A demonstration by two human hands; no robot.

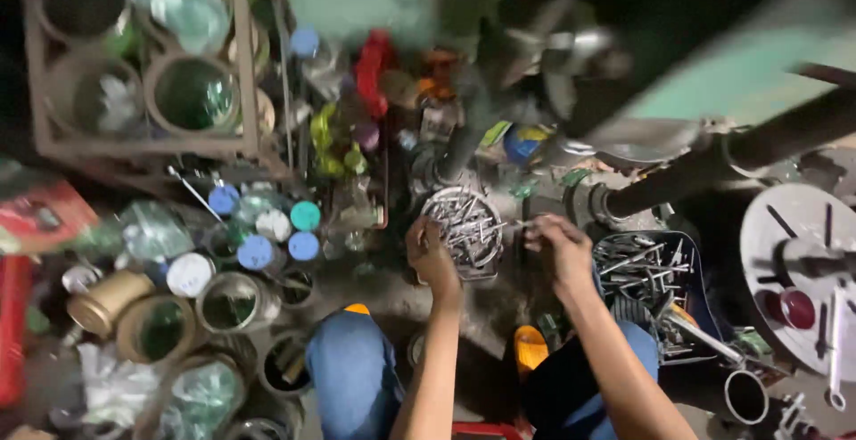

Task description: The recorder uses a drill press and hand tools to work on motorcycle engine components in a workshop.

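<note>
Right now your left hand [431, 253] rests curled at the near-left rim of the round tin of nails [464, 226], its grip unreadable, while your right hand [557, 244] pinches one nail [515, 224] lying crosswise, pointing back left at the tin.

Silver-grey nails in round tin [464, 226], blue and teal bottle caps [281, 230] left of it, orange sandal [530, 347] below, blue jeans [352, 382]

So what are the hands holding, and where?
The right hand pinches a thin metal piece by one end, over the round tin of nails. What the left hand holds cannot be told.
</note>
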